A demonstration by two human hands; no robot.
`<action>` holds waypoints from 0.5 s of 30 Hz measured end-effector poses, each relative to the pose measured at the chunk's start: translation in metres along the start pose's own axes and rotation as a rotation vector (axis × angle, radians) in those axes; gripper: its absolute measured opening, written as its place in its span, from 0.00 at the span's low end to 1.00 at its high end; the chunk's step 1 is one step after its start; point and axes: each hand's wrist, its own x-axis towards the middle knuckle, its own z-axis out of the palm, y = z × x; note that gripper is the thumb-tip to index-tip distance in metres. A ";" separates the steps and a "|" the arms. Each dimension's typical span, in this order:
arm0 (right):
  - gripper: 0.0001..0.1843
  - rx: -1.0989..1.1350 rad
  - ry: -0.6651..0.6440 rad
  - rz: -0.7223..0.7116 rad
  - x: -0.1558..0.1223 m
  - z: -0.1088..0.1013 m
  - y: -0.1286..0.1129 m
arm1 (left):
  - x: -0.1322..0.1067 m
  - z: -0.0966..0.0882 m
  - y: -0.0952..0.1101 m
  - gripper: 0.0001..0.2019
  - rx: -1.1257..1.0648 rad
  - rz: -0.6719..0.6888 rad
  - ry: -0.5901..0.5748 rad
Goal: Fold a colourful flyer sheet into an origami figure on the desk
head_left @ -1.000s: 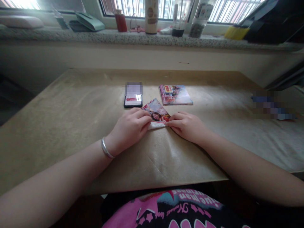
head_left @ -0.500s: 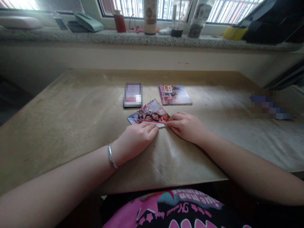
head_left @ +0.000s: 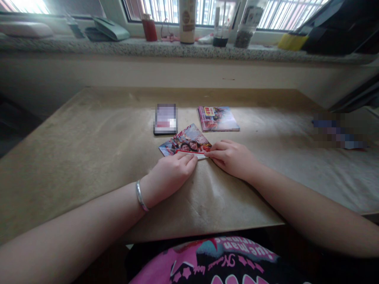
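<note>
A colourful printed paper sheet [head_left: 186, 142] lies on the brown paper-covered table [head_left: 89, 142], its near edge folded up into a narrow strip. My left hand [head_left: 170, 175], with a silver bracelet on the wrist, presses its fingertips on the left part of that folded strip. My right hand [head_left: 233, 157] pinches the strip's right end with thumb and fingers. A stack of similar printed sheets [head_left: 218, 118] lies just beyond, to the right.
A phone [head_left: 165, 119] lies flat beyond the sheet, to the left of the stack. A blurred object [head_left: 337, 130] rests at the table's right side. The windowsill [head_left: 59, 41] behind holds bottles, a red cup [head_left: 149, 28] and jars.
The sheet has gone from a raised fold under both hands to lying flat with a narrow folded edge. My left hand slid back toward me and to the left along the fold.
</note>
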 end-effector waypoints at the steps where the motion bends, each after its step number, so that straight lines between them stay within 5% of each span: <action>1: 0.14 0.003 0.001 0.000 0.000 0.000 0.000 | 0.001 0.000 0.000 0.14 -0.003 -0.002 0.002; 10: 0.14 0.025 0.018 0.006 0.000 0.001 0.001 | 0.000 0.001 0.006 0.15 0.055 -0.063 0.012; 15: 0.14 -0.005 0.003 0.001 0.001 -0.001 0.001 | 0.000 -0.004 0.012 0.16 0.133 -0.193 -0.111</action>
